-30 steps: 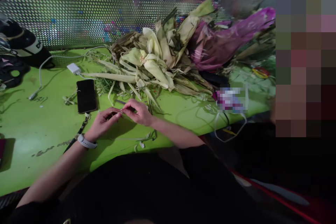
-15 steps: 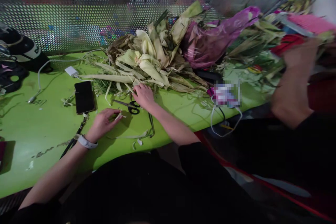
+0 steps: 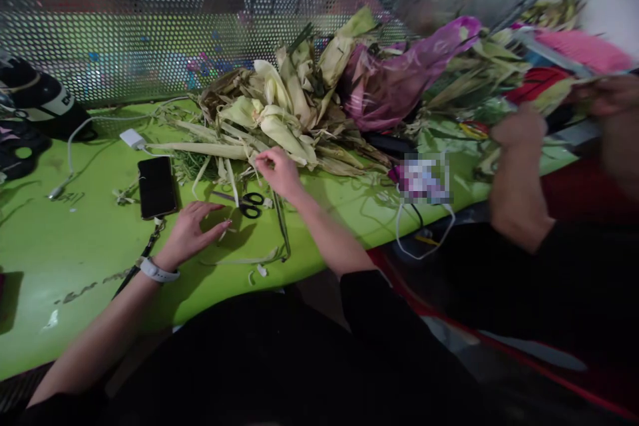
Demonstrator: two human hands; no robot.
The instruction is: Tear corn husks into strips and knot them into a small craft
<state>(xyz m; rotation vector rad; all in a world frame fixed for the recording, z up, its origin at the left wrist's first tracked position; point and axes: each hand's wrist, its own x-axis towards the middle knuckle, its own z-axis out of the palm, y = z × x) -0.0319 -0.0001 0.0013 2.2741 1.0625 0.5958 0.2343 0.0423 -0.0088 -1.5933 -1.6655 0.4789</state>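
My left hand (image 3: 192,229) hovers low over the green table, fingers and thumb spread apart. Just off its thumb is a small pale scrap (image 3: 227,231). My right hand (image 3: 280,176) is at the front of a heap of dry corn husks (image 3: 282,126), thumb and forefinger pinched together. Whatever may be between those fingertips is too small to name. Black-handled scissors (image 3: 247,205) lie between my hands, with a pale husk strip (image 3: 230,183) across their blades. A thin dark rod (image 3: 282,229) lies below my right wrist, beside a long thin husk strip (image 3: 244,259).
A phone (image 3: 157,188) with a strap and a white charger (image 3: 132,139) with its cable lie left. Behind stands a perforated metal panel (image 3: 150,46). A pink plastic bag (image 3: 389,90) sits right of the husks. At far right another person's hands (image 3: 522,126) work with husks.
My left fingers have opened from a pinch, leaving the pale scrap by the thumb. My right hand has gone from lying on the husks to a pinch. The other person's hands have moved.
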